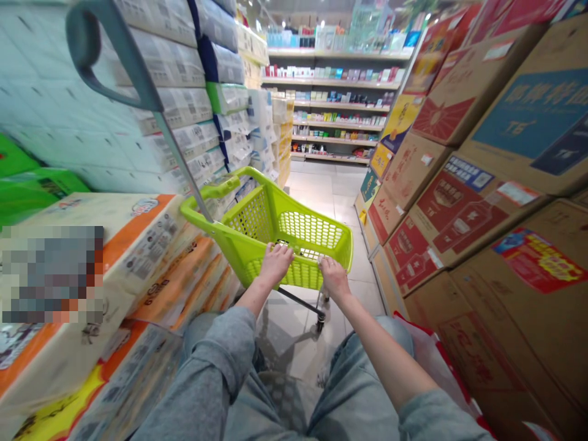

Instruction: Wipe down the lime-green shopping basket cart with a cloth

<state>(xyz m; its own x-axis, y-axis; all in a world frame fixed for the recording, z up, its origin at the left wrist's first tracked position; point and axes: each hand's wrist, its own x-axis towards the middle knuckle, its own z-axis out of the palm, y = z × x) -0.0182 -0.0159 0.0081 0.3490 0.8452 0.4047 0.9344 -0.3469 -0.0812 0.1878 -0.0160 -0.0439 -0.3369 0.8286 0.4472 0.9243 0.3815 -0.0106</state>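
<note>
A lime-green shopping cart [316,233] with a perforated basket stands in the aisle in front of my knees, side-on to me. My left hand [276,262] is closed over the near rim of its basket, the fingertips curling to the inside. Farther right on the same rim, my right hand [334,275] also grips with bent fingers. Its fingertips are partly hidden behind the hand and rim. A grey pole with a looped handle [117,55] rises from the cart's handle end at the left. No goods show in the visible part of the basket.
Stacked tissue packs [151,245] line the left side, with a blurred-out object on top. Cardboard cartons [487,226] are piled high on the right. Shelves of small boxed goods [335,104] cross the far end of the tiled floor [321,184]. A red-edged bag [427,355] lies beside my right leg.
</note>
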